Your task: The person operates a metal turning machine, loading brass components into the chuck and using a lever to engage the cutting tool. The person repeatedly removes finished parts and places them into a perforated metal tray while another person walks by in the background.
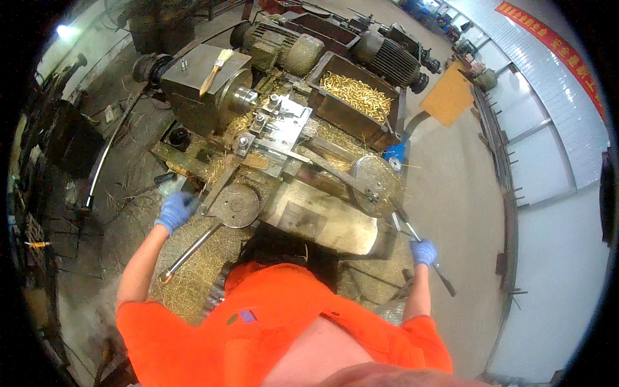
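A small lathe-like machine stands before me, its metal spindle (244, 97) jutting from a box-shaped head. My right hand (423, 252), in a blue glove, is wrapped round a long metal lever (445, 281) that runs from the right round plate (377, 184). On the other side, my left hand (177, 211), gloved in blue too, is smeared by motion beside the left round plate (235, 205); its fingers cannot be made out. A second lever (190, 253) slopes down from that plate, apart from the hand. Between spindle and plates lies a shiny tool slide (284, 126) with bolts.
Behind the slide, a metal bin (322, 103) holds many small brass-coloured parts (358, 95). A paintbrush (216, 72) lies on the machine's head. Electric motors (390, 59) stand at the back. Golden shavings (187, 284) cover the machine bed and the area below. A tan board (447, 97) is at far right.
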{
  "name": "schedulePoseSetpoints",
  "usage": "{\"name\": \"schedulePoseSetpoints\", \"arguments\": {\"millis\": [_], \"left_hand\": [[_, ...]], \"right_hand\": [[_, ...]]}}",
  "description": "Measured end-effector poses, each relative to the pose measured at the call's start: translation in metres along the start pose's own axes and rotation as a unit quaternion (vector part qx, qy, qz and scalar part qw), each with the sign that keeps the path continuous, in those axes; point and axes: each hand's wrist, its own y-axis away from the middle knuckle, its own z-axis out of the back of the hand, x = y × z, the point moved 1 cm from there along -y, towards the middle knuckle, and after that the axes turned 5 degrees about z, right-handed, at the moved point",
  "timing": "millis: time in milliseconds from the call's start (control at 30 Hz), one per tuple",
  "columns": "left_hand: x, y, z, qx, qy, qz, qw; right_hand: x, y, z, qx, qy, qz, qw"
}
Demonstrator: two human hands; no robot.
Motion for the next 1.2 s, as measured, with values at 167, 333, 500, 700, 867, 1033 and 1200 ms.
{"name": "schedulePoseSetpoints", "arguments": {"millis": [167, 333, 500, 700, 867, 1033, 1200], "left_hand": [[0.067, 0.045, -0.016, 0.193, -0.364, -0.056, 0.909], [0.068, 0.039, -0.013, 0.071, -0.14, 0.008, 0.988], [0.11, 0.066, -0.054, 0.081, 0.018, 0.148, 0.985], [0.117, 0.111, -0.045, 0.111, -0.063, 0.236, 0.963], [0.132, 0.123, -0.043, 0.068, 0.067, 0.271, 0.958], [0.142, 0.123, -0.037, 0.143, -0.255, 0.24, 0.926], [0.125, 0.121, -0.032, 0.021, -0.283, 0.274, 0.919]], "right_hand": [[0.004, 0.005, 0.006, 0.0, -0.023, 0.007, 1.0], [-0.005, 0.011, 0.016, 0.011, -0.02, 0.061, 0.998], [-0.065, 0.001, -0.004, 0.018, 0.023, 0.042, 0.999], [-0.107, 0.002, -0.02, 0.013, 0.026, 0.019, 0.999], [-0.147, 0.003, -0.019, 0.05, 0.035, 0.015, 0.998], [-0.153, 0.002, -0.029, -0.015, 0.029, -0.001, 0.999], [-0.148, 0.01, -0.022, -0.018, 0.035, -0.002, 0.999]]}}
